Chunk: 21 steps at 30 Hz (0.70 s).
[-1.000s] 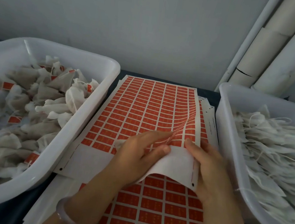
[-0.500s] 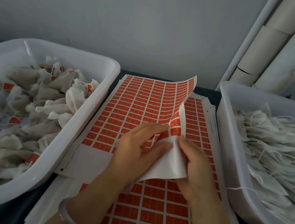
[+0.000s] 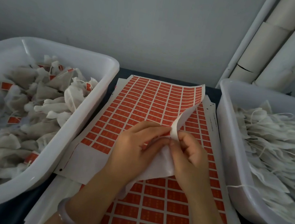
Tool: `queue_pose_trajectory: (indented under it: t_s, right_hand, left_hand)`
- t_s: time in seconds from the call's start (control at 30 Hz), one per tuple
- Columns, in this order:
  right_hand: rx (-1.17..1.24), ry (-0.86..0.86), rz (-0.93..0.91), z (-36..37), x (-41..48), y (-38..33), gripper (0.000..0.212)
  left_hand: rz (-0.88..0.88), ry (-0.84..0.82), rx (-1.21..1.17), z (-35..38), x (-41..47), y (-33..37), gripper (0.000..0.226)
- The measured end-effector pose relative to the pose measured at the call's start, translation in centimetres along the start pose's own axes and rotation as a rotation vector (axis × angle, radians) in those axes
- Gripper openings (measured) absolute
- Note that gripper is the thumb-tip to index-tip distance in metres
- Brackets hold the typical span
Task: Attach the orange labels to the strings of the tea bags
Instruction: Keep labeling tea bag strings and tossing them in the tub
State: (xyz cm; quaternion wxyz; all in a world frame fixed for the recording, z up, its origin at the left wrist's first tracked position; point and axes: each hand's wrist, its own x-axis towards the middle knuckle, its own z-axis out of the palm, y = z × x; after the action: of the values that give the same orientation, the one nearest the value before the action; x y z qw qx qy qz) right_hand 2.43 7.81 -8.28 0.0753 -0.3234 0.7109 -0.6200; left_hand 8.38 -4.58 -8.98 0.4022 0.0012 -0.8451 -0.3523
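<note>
Orange labels (image 3: pixel 150 101) in a tight grid cover the top sheet (image 3: pixel 85 158), which lies in the middle of the frame on a stack (image 3: pixel 157 204) of like sheets. Its right edge is lifted and curled over toward the left, showing the white underside (the far right corner stands highest, near the upper middle of the frame).

Both hands meet at that curl, just right of centre. The left hand (image 3: pixel 134 153) lies over the sheet with its fingers stretched toward the fold and its thumb below them, pinching the lifted paper. The right hand (image 3: pixel 191 160) has its fingers curled in, the tips nipping the same white flap right beside the left fingertips; whether the two hands touch cannot be told. A pale bangle (image 3: pixel 74 220) sits on the left wrist at the bottom edge.

At the left of the frame the left tub (image 3: pixel 101 59), white plastic, holds crumpled tagged bags (image 3: pixel 51 103), several showing orange labels. At the right the right tub (image 3: pixel 231 150) holds flat plain bags (image 3: pixel 277 150) with loose strings, and one string (image 3: pixel 236 186) hangs over the near rim. Dark table (image 3: pixel 122 71) shows between the tubs at the far end. Pale tubes (image 3: pixel 274 43) lean against the grey wall (image 3: pixel 136 17) in the upper right.
</note>
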Motion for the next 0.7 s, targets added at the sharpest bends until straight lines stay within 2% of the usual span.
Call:
queue_pose_trajectory:
  t_s: [0.1, 0.17, 0.3, 0.53, 0.7]
  right_hand:
    - [0.021, -0.055, 0.017, 0.01, -0.04, -0.06, 0.016]
    - [-0.006, -0.079, 0.023, 0.09, -0.12, 0.02, 0.024]
    - [-0.082, -0.049, -0.021, 0.08, -0.17, 0.07, 0.021]
    - [-0.179, 0.017, -0.142, -0.16, -0.05, 0.00, 0.027]
    - [-0.120, 0.015, -0.111, -0.44, 0.00, 0.14, 0.028]
  left_hand:
    - [0.042, 0.016, 0.071, -0.13, 0.02, -0.12, 0.021]
    - [0.068, 0.026, 0.140, -0.31, 0.09, -0.11, 0.024]
    - [0.103, 0.046, 0.198, -0.34, 0.10, -0.08, 0.029]
    - [0.052, 0.012, 0.059, -0.28, 0.05, -0.02, 0.029]
    - [-0.053, -0.010, -0.092, -0.26, 0.07, 0.01, 0.021]
